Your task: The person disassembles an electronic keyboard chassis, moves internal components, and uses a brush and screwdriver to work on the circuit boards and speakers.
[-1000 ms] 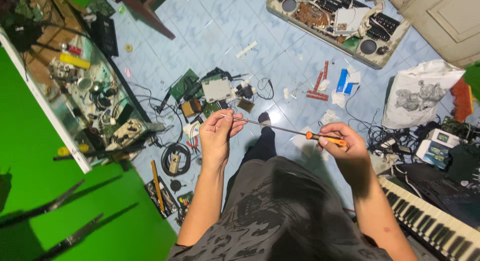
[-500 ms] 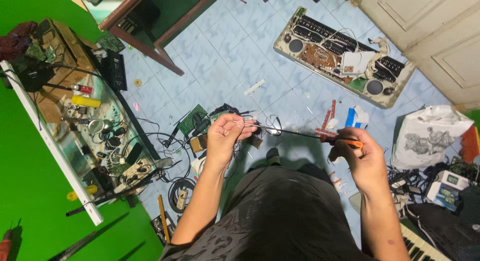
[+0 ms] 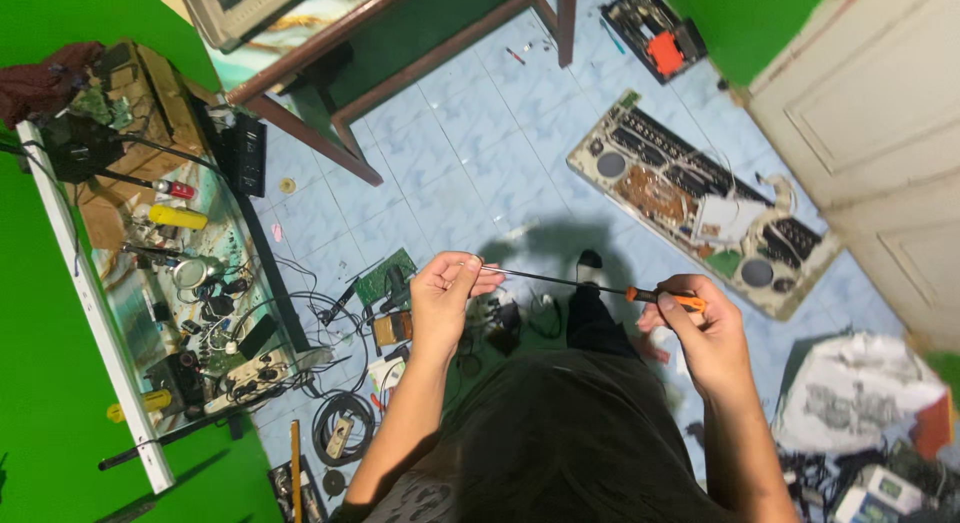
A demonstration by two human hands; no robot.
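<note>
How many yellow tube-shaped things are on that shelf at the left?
2: one yellow cylinder near the shelf's top end, another near its lower end. The clutter of wires and parts may hide more.

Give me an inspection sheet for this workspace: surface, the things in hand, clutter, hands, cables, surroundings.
Surface: pale blue tiled floor, partly bare.
Things in hand: long screwdriver with orange handle, held level between both hands.
Clutter: opened keyboard chassis, green circuit board, white plastic bag, shelf of small parts.
Hands: right hand grips the handle; left hand pinches the shaft tip.
Cables: black coil and loose wires on the floor.
Surroundings: wooden table legs, white door, green wall.
</note>
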